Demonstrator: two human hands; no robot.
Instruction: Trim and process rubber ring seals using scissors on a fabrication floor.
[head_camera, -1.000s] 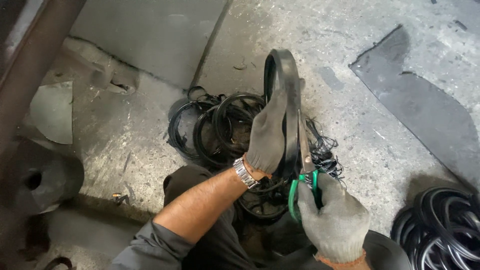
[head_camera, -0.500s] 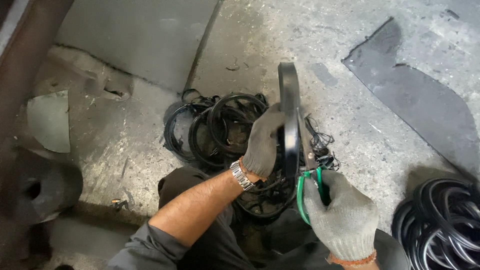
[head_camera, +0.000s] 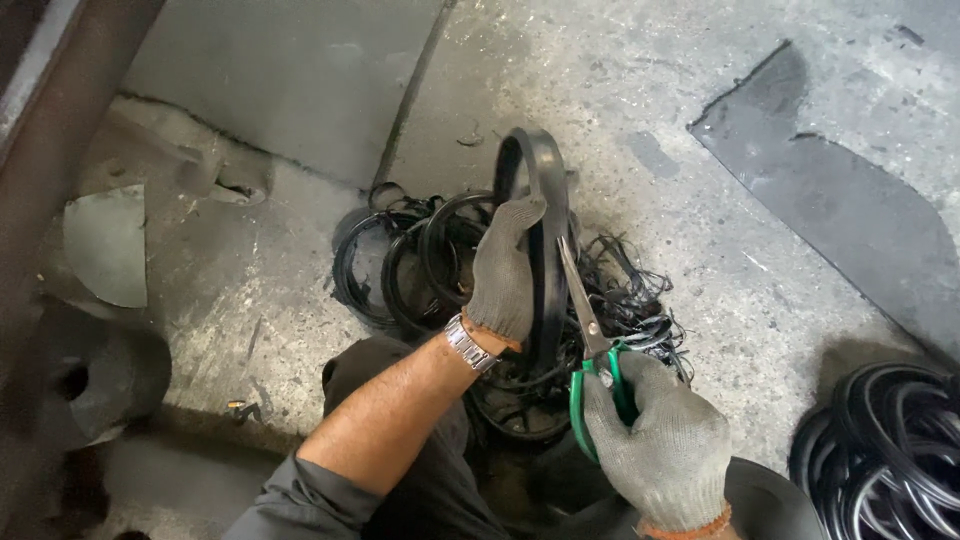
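Rubber ring (head_camera: 545, 200) upright in left hand (head_camera: 503, 275) grip; right hand (head_camera: 660, 450) grips scissors (head_camera: 590, 345).

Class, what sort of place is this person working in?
Probably a small workshop floor: stained concrete floor, piles of black rubber rings, and green-handled scissors trimming one held ring.

Grey knit gloves (head_camera: 505, 275), black rubber ring (head_camera: 545, 190) — green-handled scissors (head_camera: 592, 372).

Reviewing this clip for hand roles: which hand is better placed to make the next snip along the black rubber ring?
Right. The right hand already grips the green-handled scissors, blades beside the black rubber ring; the left hand is occupied holding that ring upright.
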